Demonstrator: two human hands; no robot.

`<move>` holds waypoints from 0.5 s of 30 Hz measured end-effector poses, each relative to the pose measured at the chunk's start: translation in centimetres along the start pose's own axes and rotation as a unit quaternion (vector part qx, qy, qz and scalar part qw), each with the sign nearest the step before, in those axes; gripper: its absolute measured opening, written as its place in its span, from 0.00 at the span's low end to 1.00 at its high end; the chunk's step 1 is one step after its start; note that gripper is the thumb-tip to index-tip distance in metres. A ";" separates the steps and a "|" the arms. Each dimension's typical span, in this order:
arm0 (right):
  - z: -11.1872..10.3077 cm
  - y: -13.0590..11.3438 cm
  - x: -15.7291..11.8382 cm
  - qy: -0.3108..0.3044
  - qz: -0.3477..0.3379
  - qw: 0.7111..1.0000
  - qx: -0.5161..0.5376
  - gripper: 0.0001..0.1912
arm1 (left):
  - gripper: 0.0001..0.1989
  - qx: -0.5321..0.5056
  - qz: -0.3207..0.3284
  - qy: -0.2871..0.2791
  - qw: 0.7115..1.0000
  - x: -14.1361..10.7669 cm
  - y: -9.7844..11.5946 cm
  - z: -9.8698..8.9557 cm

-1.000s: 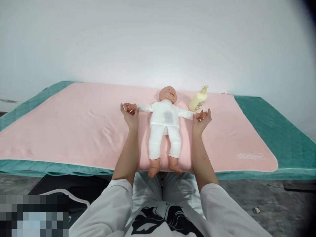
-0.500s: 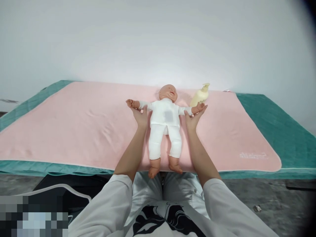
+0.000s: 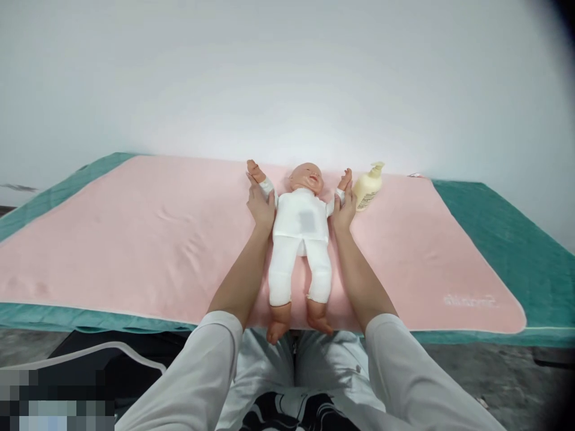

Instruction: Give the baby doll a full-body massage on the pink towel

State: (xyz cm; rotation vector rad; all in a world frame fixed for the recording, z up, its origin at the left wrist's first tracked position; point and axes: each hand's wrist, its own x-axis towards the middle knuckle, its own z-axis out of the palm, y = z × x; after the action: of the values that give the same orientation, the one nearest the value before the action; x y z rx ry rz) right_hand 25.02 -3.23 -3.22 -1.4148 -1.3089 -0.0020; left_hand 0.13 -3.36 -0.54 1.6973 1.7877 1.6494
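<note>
A baby doll [image 3: 300, 224] in a white outfit lies on its back, its feet toward me and its head at the far side. Its arms are bent upward on both sides of the head. My left hand [image 3: 260, 205] is closed round the doll arm on the left, near the wrist. On the other side, my right hand [image 3: 344, 211] grips the other arm at the sleeve. A pale yellow pump bottle [image 3: 368, 188] stands just right of my right hand, apart from it.
The doll lies on a pink mat [image 3: 135, 239] spread over a green padded cover [image 3: 516, 221]. Behind the far edge rises a white wall [image 3: 269, 78]. At lower left a pale curved tube or rail [image 3: 108, 345] crosses a black object.
Both doll arms have swung from stretched out sideways to raised beside the head, with my hands moving along. The view has tilted slightly, and the bottle shows more fully.
</note>
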 end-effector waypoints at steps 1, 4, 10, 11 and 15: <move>0.3 0.2 0.3 0.000 -0.005 1.000 0.000 0.32 | 0.45 0.008 -0.001 -0.011 1.000 0.3 0.0 0.0; 1.0 0.7 1.3 -0.017 -0.036 0.999 0.000 0.32 | 0.43 0.032 -0.009 -0.064 0.997 1.2 0.0 0.2; 1.5 1.1 2.7 -0.087 -0.047 0.995 -0.015 0.30 | 0.40 0.125 -0.057 -0.145 0.980 3.3 0.1 0.9; 1.5 1.2 2.9 -0.103 -0.038 0.994 -0.018 0.31 | 0.40 0.148 -0.066 -0.163 0.973 3.7 0.1 1.0; 1.8 1.9 3.1 -0.154 0.004 0.988 -0.003 0.29 | 0.38 0.215 -0.108 -0.238 0.941 4.7 -0.1 1.1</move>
State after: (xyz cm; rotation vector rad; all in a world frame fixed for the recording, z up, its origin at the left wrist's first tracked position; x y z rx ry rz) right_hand 26.31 0.56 -3.19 -1.4661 -1.5556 0.2269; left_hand -0.69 0.94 1.41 1.7754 2.0686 0.7049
